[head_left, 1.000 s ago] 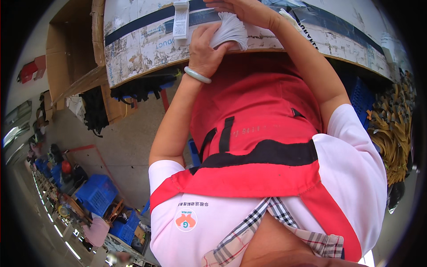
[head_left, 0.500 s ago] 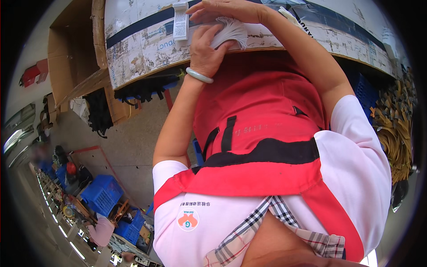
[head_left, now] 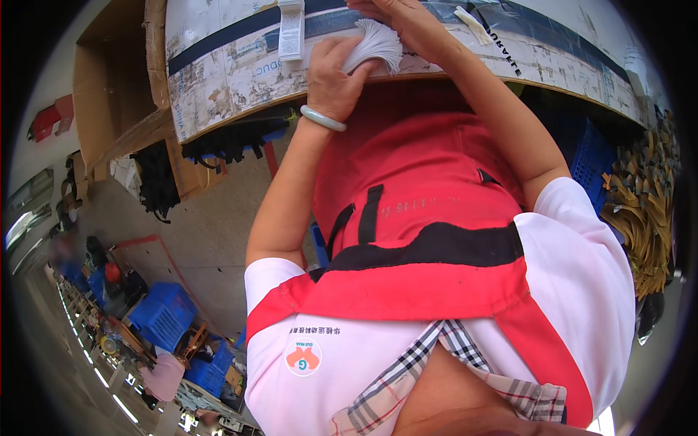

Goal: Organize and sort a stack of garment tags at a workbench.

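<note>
My left hand (head_left: 331, 80), with a pale green bangle on the wrist, grips a fanned stack of thin white tags (head_left: 376, 45) at the near edge of a worn, paper-covered worktable (head_left: 218, 80). My right hand (head_left: 403, 20) reaches in from the right, its fingers closed on the stack's upper edge. Both hands meet over the table edge. My red apron and pink shirt fill the lower picture.
A white folded strip (head_left: 291, 29) lies on the table left of the hands. A cardboard box (head_left: 109, 87) stands at the left, black items (head_left: 225, 142) hang under the table, blue crates (head_left: 163, 312) sit on the floor, and tan strips (head_left: 643, 211) are bundled at the right.
The hands stay at the table edge with the tag stack. The right hand has shifted slightly over the stack's top; the fan looks a little more spread.
</note>
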### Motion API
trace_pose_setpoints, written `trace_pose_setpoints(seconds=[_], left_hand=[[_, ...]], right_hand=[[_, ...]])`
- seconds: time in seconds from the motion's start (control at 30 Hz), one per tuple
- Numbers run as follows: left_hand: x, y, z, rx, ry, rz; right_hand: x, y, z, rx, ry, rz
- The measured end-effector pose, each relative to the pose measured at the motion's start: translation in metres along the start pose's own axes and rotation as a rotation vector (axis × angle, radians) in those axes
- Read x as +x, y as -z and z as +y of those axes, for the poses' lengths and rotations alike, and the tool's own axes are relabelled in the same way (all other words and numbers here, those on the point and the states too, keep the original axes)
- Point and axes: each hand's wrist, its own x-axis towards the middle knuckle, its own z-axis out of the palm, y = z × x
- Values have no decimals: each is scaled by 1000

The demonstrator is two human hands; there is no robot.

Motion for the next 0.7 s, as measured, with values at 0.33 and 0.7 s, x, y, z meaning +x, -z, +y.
trace_pose_setpoints(seconds=[0.33, 0.7], left_hand=[[-1, -2, -1, 19, 6, -5], [0, 2, -3, -13, -14, -14]], right_hand=[[-21, -4, 15, 201, 68, 167], [-32, -18, 20, 237, 138, 286]])
